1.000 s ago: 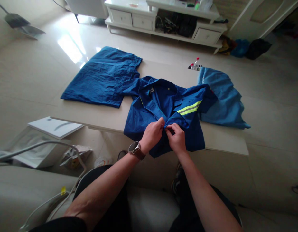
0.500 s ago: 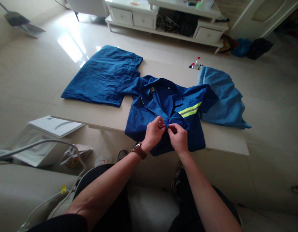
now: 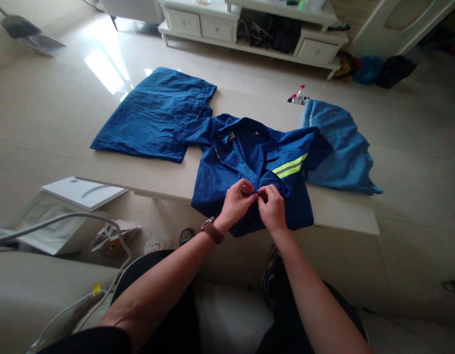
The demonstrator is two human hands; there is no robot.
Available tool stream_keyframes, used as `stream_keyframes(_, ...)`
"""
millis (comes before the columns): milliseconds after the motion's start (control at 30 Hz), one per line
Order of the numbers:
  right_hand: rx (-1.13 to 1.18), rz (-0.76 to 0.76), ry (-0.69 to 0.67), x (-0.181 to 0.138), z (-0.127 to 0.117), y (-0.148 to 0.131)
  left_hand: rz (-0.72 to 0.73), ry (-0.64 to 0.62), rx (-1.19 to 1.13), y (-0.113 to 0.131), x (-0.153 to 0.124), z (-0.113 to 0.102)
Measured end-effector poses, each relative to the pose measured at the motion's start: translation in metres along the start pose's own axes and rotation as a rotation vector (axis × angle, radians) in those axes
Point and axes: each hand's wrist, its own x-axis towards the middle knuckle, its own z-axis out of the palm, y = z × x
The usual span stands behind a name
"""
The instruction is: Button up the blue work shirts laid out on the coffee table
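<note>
A blue work shirt with a yellow-and-grey reflective stripe lies spread on the pale table, its collar facing away from me and its lower part hanging over the near edge. At the front opening, my left hand pinches one side of the shirt. My right hand pinches the fabric right beside it, and the fingertips of both hands meet. Whether a button sits between them is hidden by my fingers. The shirt's left sleeve overlaps a folded darker blue garment; the other sleeve reaches a light blue cloth.
Small bottles with red caps show behind the table's far edge. A white box and a plastic bag are on the floor at left. A grey hose curves beside my left leg. A white cabinet stands beyond.
Both hands stay at the shirt's front opening, their fingers shifting slightly against each other. The garments lie as before; the whole view has moved a little.
</note>
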Motion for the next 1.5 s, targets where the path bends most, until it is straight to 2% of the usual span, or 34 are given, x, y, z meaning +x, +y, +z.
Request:
stream_keyframes(200,0.01,-0.017,-0.041,0.004,-0.005,-0.002,-0.032,0.013,-0.091,-0.006,0.004,-0.001)
stream_keyframes(500,0.049,0.022,-0.077,0.007,-0.012,0.0,-0.004,-0.056,-0.065,-0.002,0.004,-0.003)
stream_keyframes(667,0.005,-0.024,-0.13,0.008,-0.017,0.0,0.004,-0.095,-0.029,-0.001,0.005,-0.007)
stream_keyframes(767,-0.027,-0.03,-0.1,0.007,-0.015,-0.001,-0.011,-0.087,0.0,0.0,0.006,-0.008)
stream_keyframes(867,-0.019,0.017,-0.054,0.005,-0.008,0.0,-0.021,-0.073,0.061,0.004,0.004,-0.009)
stream_keyframes(1033,0.089,0.207,-0.03,0.001,-0.001,0.003,0.054,-0.033,0.216,0.01,-0.002,-0.007)
stream_keyframes(1100,0.074,0.217,-0.02,0.002,-0.002,0.005,0.015,-0.046,0.186,0.008,-0.001,-0.007)
stream_keyframes(1200,-0.007,0.214,0.075,0.003,-0.004,0.01,-0.147,-0.053,0.029,0.002,0.003,-0.01)
stream_keyframes(1267,-0.024,0.269,0.163,0.004,-0.005,0.018,-0.234,-0.044,-0.065,0.0,0.007,-0.012)
stream_keyframes(1433,0.057,0.575,0.423,0.009,-0.005,0.049,-0.299,-0.08,-0.102,0.002,0.011,-0.016)
stream_keyframes(1500,0.148,0.677,0.506,0.012,-0.007,0.06,-0.338,-0.058,-0.102,0.003,0.012,-0.016)
